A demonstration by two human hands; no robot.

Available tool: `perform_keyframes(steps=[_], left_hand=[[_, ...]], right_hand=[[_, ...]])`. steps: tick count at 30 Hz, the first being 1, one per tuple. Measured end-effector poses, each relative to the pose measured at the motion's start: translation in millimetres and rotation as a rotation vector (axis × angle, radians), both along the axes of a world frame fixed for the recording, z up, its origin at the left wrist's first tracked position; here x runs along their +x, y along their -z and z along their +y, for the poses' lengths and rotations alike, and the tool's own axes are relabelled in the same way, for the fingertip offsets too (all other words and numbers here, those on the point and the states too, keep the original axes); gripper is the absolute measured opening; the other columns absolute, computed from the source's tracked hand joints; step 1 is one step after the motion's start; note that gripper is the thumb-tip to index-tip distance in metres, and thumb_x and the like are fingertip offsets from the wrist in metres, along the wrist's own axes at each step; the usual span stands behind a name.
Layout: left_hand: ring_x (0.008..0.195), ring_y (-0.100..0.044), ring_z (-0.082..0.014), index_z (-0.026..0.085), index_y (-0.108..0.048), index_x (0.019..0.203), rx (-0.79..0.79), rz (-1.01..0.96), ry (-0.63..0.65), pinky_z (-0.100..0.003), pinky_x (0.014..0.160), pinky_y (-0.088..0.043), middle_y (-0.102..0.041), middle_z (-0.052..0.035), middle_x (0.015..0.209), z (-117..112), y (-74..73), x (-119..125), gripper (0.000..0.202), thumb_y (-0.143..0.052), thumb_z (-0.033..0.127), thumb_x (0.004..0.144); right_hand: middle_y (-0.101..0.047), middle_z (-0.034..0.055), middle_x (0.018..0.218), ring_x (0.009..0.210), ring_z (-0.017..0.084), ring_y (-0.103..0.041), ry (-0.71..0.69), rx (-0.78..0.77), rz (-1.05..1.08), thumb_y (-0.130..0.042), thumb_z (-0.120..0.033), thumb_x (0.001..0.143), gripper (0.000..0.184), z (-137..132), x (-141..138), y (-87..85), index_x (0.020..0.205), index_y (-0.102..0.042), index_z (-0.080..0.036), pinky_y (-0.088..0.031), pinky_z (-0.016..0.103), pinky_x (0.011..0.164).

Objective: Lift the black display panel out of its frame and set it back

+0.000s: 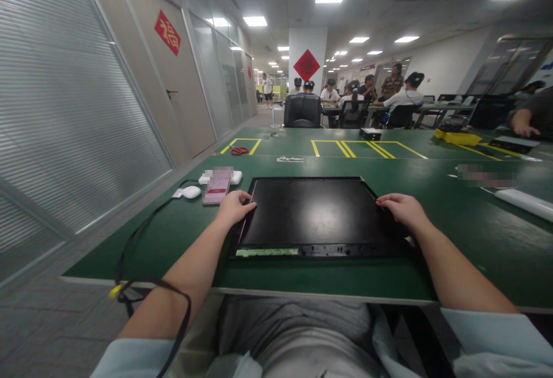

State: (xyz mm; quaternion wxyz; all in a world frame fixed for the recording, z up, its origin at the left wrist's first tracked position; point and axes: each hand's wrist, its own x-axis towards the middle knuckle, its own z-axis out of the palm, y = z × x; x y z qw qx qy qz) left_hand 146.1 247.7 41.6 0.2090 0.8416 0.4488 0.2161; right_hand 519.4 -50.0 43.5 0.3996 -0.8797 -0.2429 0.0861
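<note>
A black flat display panel (315, 214) lies face up on the green table (466, 234) in front of me. A thin green circuit strip runs along its near edge. My left hand (233, 206) rests on the panel's left edge, fingers curled over the rim. My right hand (401, 208) grips the right edge the same way. Both hands hold the panel flat on the table.
A pink phone (217, 186) and a white puck-shaped device (189, 192) with a black cable lie left of the panel. Red scissors (239, 150) sit further back. A white bar (522, 202) lies at the right. Several people sit at tables beyond.
</note>
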Motion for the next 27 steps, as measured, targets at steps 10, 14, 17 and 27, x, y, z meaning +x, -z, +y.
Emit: perform_keyframes(steps=[10,14,17,27], left_hand=[[0.108,-0.065,-0.027,0.014,-0.067,0.119,0.047,0.012,0.028,-0.036,0.096,-0.05,-0.066,-0.0151,0.121,2,6.2,1,0.045,-0.071,0.034,0.079],[0.127,-0.055,-0.031,0.012,-0.064,0.126,0.12,0.123,0.014,-0.038,0.11,-0.04,-0.061,-0.0193,0.13,2,9.0,2,0.05,-0.064,0.04,0.085],[0.131,-0.053,-0.0337,0.006,-0.058,0.134,0.151,0.204,-0.027,-0.041,0.112,-0.037,-0.059,-0.0237,0.134,2,9.4,4,0.058,-0.059,0.042,0.088],[0.133,-0.053,-0.0319,0.012,-0.074,0.11,0.105,0.216,0.065,-0.038,0.113,-0.036,-0.063,-0.0203,0.135,8,5.7,1,0.037,-0.054,0.035,0.088]], right_hand=[[-0.075,0.0049,0.081,0.05,0.013,-0.055,0.015,0.057,-0.018,-0.067,-0.03,0.072,0.024,1,4,5.5,0.091,-0.079,-0.019,-0.049,0.028,0.057],[-0.076,0.0051,0.086,0.063,0.017,-0.063,0.028,0.079,-0.072,-0.065,-0.028,0.074,0.022,1,10,10.1,0.09,-0.078,-0.02,-0.051,0.031,0.069],[-0.076,0.0067,0.089,0.081,0.021,-0.069,0.057,0.056,-0.097,-0.065,-0.023,0.072,0.022,3,16,14.8,0.091,-0.077,-0.02,-0.051,0.03,0.075],[-0.075,0.0116,0.106,0.101,0.028,-0.07,-0.04,-0.037,-0.109,-0.071,-0.022,0.07,0.028,8,21,24.3,0.097,-0.073,-0.02,-0.053,0.036,0.09]])
